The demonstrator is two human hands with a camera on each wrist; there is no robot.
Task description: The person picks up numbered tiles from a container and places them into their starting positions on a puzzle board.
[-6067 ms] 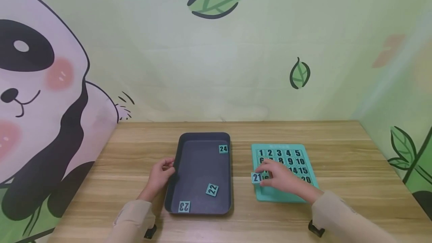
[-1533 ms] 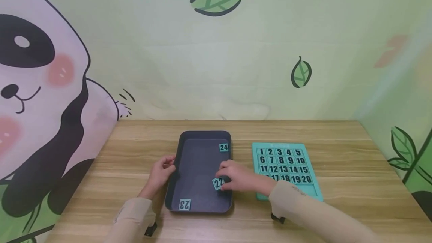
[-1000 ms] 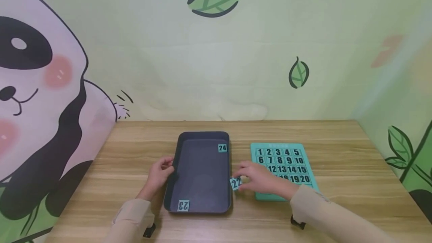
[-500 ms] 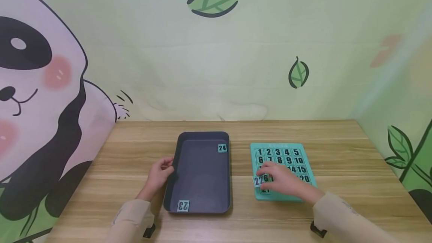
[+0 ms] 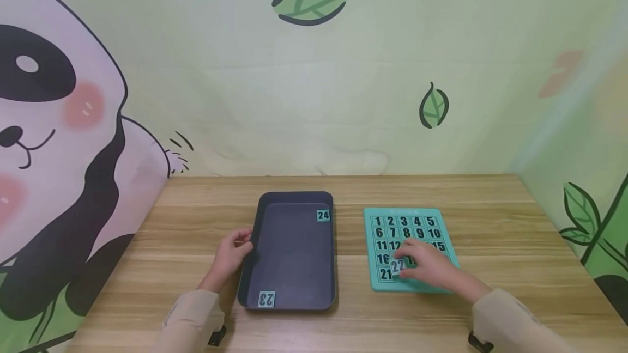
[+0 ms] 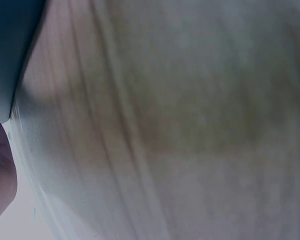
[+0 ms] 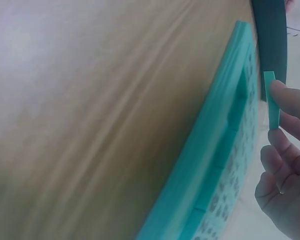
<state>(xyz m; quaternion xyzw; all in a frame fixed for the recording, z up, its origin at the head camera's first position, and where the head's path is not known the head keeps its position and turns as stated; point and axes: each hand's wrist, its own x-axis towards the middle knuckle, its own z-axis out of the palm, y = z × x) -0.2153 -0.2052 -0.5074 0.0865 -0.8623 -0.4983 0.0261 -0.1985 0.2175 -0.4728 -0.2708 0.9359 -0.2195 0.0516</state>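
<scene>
In the head view my right hand pinches a turquoise number tile marked 22 between thumb and fingers. It is over the lower rows of a turquoise number board, just right of tile 21, with part of the board hidden under the hand. The right wrist view shows the pinched tile edge-on, above the board's open bottom slot. My left hand holds the left rim of a dark tray, fingers bent at its edge.
Inside the tray lie tile 24 at the far right corner and tile 23, upside down, near the front left. Tray and board stand side by side on a wooden table. A printed panda backdrop rises behind.
Tile 21, earlier in my right hand, now sits in the board's bottom row. My right hand has picked tile 22 from the tray and carried it right, over the board. My left hand stays put.
</scene>
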